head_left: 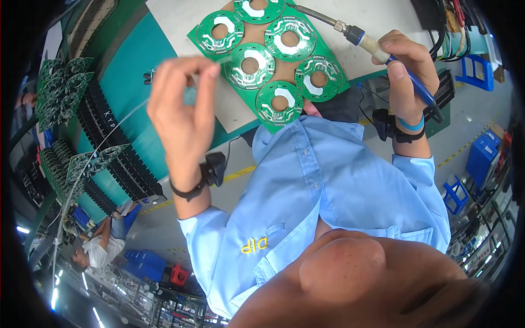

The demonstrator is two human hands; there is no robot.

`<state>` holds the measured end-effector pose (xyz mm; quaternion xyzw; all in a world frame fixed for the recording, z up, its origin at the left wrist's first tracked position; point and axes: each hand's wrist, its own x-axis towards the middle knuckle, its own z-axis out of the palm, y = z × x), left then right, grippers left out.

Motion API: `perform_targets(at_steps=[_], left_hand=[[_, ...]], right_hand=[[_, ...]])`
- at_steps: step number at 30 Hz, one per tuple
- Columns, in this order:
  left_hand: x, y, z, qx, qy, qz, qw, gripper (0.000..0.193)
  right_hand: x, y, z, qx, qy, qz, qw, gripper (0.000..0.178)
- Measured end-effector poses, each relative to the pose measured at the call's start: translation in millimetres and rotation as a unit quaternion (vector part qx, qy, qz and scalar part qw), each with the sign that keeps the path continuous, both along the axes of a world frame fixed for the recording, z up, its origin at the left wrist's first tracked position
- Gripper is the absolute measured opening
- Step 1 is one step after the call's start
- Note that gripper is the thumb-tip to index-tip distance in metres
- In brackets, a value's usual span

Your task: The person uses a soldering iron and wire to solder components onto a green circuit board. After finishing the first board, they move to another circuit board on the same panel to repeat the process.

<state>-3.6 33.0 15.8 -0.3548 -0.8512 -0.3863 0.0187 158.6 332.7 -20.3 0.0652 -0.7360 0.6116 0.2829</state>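
A green circuit board panel point(250, 66) lies on a pale sheet, with several ring-shaped boards in it, each with a round hole and white patches. My right hand point(407, 71) grips a soldering iron point(355, 35) by its blue handle. The iron's thin tip reaches over the panel's far edge; whether it touches there I cannot tell. Left of the panel, my left hand point(183, 104) is slightly blurred, thumb and forefinger pinched together. A thin solder wire point(128, 115) runs into that hand from the lower left, and a short end seems to show past the fingertips.
The pale sheet point(186, 27) covers part of a green work mat point(128, 65). Black slotted racks point(117, 164) and upright circuit boards point(63, 90) stand at the left. Cables point(456, 27) hang at the far right. Blue stools point(474, 74) and a person in white point(104, 249) are farther off.
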Motion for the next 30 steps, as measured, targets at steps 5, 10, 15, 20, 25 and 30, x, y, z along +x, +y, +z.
perform_targets(at_steps=[5, 10, 15, 20, 25, 30], left_hand=[[-40.6, 22.9, 17.0, -0.08, 0.013, -0.016, 0.997, 0.006], [-71.1, 29.5, -0.7, -0.116, -0.019, -0.051, 0.992, 0.013], [-61.6, 30.6, -15.3, -0.101, 0.009, -0.067, 0.993, 0.012], [-65.1, 31.9, -28.9, -0.067, 0.073, -0.093, 0.991, 0.008], [-64.1, 34.1, -27.9, -0.08, 0.096, -0.107, 0.986, 0.007], [-63.3, 36.4, -28.8, -0.084, 0.09, -0.107, 0.987, 0.007]], right_hand=[[-10.7, 2.4, 8.7, 0.061, -0.024, 0.016, 0.998, 0.019], [-24.9, -3.8, 19.9, 0.145, -0.038, 0.031, 0.988, 0.019], [-31.0, -10.0, 19.0, 0.132, -0.061, 0.02, 0.989, 0.02], [-40.6, -13.4, 23.9, 0.208, -0.029, 0.049, 0.977, 0.022], [-42.6, -16.7, 22.5, 0.217, -0.038, 0.049, 0.974, 0.024], [-41.4, -17.7, 15.7, 0.234, -0.048, 0.06, 0.969, 0.02]])
